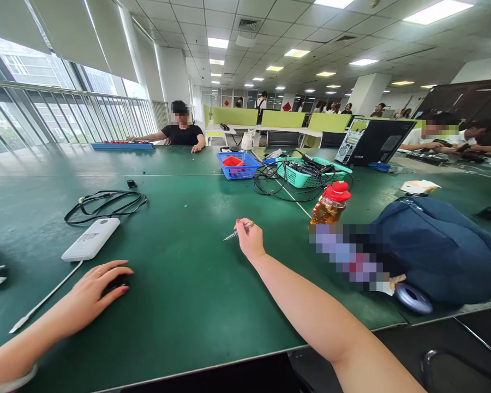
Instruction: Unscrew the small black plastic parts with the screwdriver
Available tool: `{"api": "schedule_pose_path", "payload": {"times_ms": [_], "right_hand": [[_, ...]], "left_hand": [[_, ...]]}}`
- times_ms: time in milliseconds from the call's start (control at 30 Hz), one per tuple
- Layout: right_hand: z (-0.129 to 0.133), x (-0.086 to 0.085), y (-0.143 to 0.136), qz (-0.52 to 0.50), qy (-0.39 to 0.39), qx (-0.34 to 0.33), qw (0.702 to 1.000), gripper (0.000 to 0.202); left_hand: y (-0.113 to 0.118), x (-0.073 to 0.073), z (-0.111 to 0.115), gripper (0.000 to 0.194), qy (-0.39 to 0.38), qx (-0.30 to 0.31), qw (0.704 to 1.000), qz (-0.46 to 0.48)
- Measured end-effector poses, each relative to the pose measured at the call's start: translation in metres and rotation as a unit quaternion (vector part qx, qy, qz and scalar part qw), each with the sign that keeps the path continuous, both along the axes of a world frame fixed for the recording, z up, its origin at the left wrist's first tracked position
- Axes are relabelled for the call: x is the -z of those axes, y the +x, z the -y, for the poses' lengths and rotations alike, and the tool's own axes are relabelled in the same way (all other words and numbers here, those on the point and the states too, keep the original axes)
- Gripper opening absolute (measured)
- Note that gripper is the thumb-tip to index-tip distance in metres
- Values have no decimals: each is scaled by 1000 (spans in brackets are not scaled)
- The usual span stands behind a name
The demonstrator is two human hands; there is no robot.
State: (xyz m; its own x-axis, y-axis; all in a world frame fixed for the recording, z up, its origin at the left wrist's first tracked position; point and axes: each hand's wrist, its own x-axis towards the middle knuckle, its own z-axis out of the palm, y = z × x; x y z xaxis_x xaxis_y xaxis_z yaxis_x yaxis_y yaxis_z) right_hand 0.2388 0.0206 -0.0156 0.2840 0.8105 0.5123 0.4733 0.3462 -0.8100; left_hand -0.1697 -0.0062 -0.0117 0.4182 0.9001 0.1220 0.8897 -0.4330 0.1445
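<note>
My left hand [96, 292] rests at the left on the green table [180, 284], its fingers curved over a small black object [118, 283] that is mostly hidden under them. A white power bank [90, 240] with a white cable [45, 297] lies just beyond that hand. Near the middle of the table, my right hand [250, 238] pinches a thin pen-like tool [231, 236], its pointed tip facing left and down close to the tabletop. Coiled black cable [106, 207] lies behind the power bank.
Right of my right arm are a red-lidded bottle [331, 204] and a dark blue bag [442, 245]. Farther back stand a blue basket [238, 169], a green basket of cables [300, 177] and a black computer case [378, 142]. A person in black [183, 134] sits across the table.
</note>
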Motion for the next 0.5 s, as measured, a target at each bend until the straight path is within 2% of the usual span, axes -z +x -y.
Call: {"api": "schedule_pose_path", "payload": {"times_ms": [100, 233, 367, 500], "right_hand": [[0, 1, -1, 19, 3, -9, 1000, 40], [-1, 2, -2, 39, 5, -21, 999, 40], [-1, 2, -2, 50, 2, -28, 998, 40], [-1, 3, -2, 52, 0, -30, 998, 41]], "left_hand": [[-39, 4, -2, 50, 0, -59, 998, -7], [-77, 19, -2, 49, 27, -76, 997, 18], [-94, 31, 1, 36, 46, -74, 994, 59], [-97, 31, 4, 32, 56, -85, 993, 54]]}}
